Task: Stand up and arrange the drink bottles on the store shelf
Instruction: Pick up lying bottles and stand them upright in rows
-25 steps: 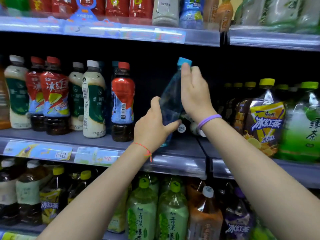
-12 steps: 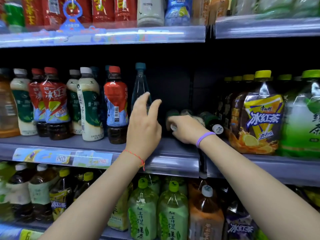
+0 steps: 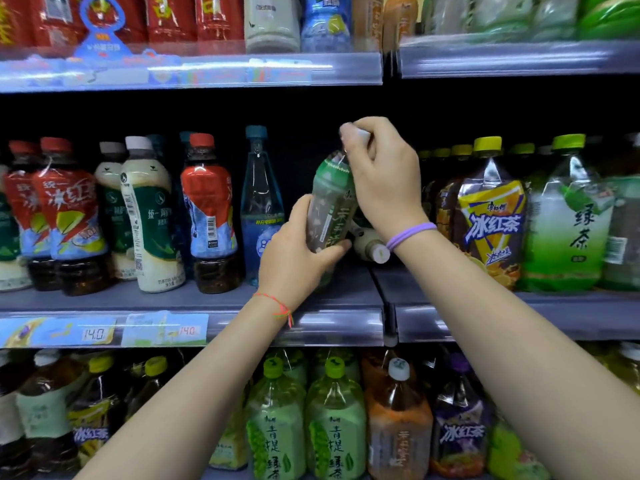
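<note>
I hold a green-labelled bottle (image 3: 330, 206) nearly upright above the middle shelf (image 3: 194, 299), my left hand (image 3: 294, 258) wrapped round its lower body and my right hand (image 3: 384, 174) closed over its white cap. A clear blue bottle (image 3: 259, 206) stands just left; a pale bottle (image 3: 372, 247) lies behind.

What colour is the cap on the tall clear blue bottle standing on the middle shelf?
Teal blue cap, seen clearly in the head view.
</note>
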The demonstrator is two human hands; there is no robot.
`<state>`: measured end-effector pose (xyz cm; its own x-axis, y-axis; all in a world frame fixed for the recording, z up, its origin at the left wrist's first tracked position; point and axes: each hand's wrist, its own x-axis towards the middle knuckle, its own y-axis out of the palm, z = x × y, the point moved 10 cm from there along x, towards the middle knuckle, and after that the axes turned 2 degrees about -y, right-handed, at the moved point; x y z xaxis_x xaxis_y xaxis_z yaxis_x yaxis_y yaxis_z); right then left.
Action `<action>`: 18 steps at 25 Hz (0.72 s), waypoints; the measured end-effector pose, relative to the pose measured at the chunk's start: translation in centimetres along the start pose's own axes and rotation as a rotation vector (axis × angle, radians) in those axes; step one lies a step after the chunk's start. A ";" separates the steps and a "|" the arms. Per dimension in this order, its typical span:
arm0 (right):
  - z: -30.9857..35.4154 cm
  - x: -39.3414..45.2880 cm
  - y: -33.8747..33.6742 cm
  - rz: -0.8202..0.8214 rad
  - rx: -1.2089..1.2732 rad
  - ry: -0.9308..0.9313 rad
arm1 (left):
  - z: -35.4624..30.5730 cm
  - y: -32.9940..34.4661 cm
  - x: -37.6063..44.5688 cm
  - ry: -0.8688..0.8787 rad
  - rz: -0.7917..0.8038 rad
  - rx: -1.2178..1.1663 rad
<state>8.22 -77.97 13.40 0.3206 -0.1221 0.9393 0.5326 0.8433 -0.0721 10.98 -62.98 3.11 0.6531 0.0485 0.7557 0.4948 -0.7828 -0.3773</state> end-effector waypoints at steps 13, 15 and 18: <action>-11.8 -8.4 6.3 0.940 -0.906 0.481 | -0.9 -3.5 -0.6 0.116 -0.322 0.706; -12.1 -9.0 6.9 1.025 -0.920 0.461 | 0.1 -3.5 -0.4 0.091 -0.284 0.668; -11.9 -9.3 8.1 1.082 -0.907 0.316 | 1.3 -3.0 -0.4 0.063 -0.225 0.605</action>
<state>18.84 -76.20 0.06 0.9731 0.1387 0.1840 0.1867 -0.0061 -0.9824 10.00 -59.85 3.26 0.4704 0.1197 0.8743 0.8629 -0.2695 -0.4274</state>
